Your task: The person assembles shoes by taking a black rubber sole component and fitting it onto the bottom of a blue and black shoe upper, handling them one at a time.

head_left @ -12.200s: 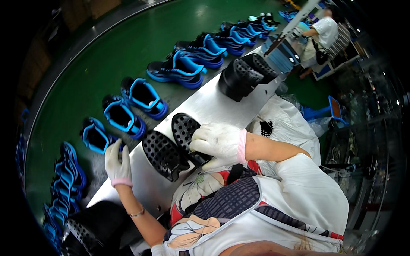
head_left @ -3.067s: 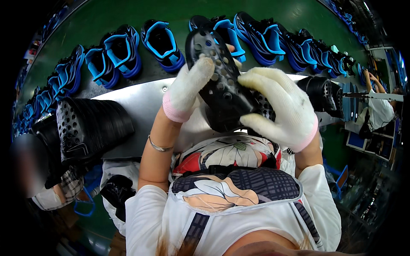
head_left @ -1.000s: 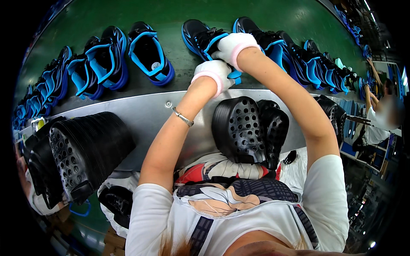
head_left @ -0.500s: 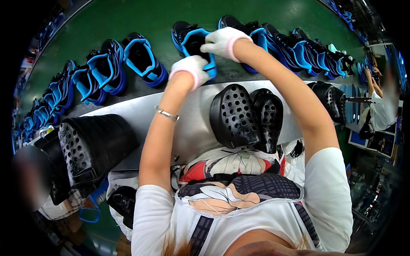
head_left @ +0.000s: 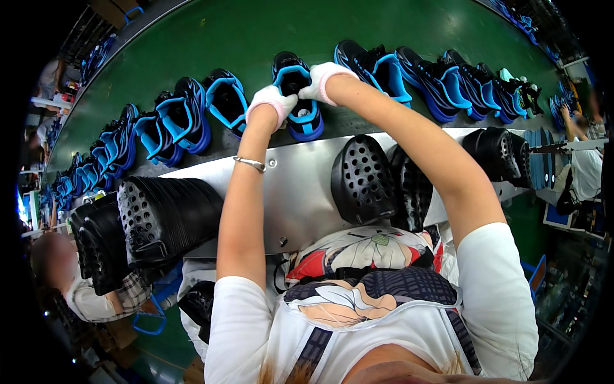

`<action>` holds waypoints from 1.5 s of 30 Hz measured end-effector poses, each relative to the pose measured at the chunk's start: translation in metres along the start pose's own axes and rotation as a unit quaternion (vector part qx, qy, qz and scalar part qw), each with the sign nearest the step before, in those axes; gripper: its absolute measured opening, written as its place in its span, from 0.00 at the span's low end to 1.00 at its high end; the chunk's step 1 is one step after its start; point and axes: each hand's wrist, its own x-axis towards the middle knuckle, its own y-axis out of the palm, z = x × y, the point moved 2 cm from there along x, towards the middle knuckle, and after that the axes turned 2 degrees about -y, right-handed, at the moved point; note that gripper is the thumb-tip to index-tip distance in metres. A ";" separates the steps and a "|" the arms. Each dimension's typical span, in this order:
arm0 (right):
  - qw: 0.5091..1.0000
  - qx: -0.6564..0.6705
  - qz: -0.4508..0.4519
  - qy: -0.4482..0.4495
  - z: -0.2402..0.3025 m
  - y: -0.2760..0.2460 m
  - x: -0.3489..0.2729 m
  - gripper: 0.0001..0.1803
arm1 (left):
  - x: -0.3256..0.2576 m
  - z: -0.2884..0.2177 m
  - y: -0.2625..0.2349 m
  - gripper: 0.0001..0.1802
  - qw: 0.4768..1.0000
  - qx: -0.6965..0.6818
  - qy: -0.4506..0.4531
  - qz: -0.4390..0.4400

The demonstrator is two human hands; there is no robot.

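A black sneaker [head_left: 306, 130] with a bright blue lining and blue sole stands in front of me, its toe pointing away. My left hand [head_left: 274, 105], in a white glove, grips the left side of its collar. On the other side, my right hand [head_left: 322, 83], gloved likewise, is closed on the collar edge. The two thumbs nearly meet over the shoe opening, and the fingertips are partly hidden. A pale insole patch shows inside near the heel. Similar sneakers stand close by, one to the left [head_left: 226, 102] and another to the right [head_left: 377, 72].
Rows of sneakers run along the green work surface [head_left: 256, 32]. Nearer me is a metal ledge [head_left: 288, 185] bearing black perforated shoe-shaped pieces [head_left: 366, 179]; a larger black stack [head_left: 167, 217] sits left. Other people [head_left: 96, 297] work at both sides.
The sneaker between my hands now points straighter away from me. My right hand has moved down onto its collar, and my left hand has shifted from the heel to the collar's left side.
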 end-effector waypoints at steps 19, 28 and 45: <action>1.000 -0.028 0.008 -0.007 0.015 0.038 0.035 0.16 | 0.018 0.019 0.013 0.26 0.999 0.030 -0.002 -0.018; 0.997 0.008 -0.037 -0.066 -0.008 0.004 -0.020 0.30 | 0.011 0.017 0.017 0.27 0.988 0.098 0.008 -0.118; 0.930 0.098 -0.263 -0.238 -0.058 0.047 -0.276 0.22 | -0.089 0.012 0.023 0.21 0.879 0.043 0.241 -0.410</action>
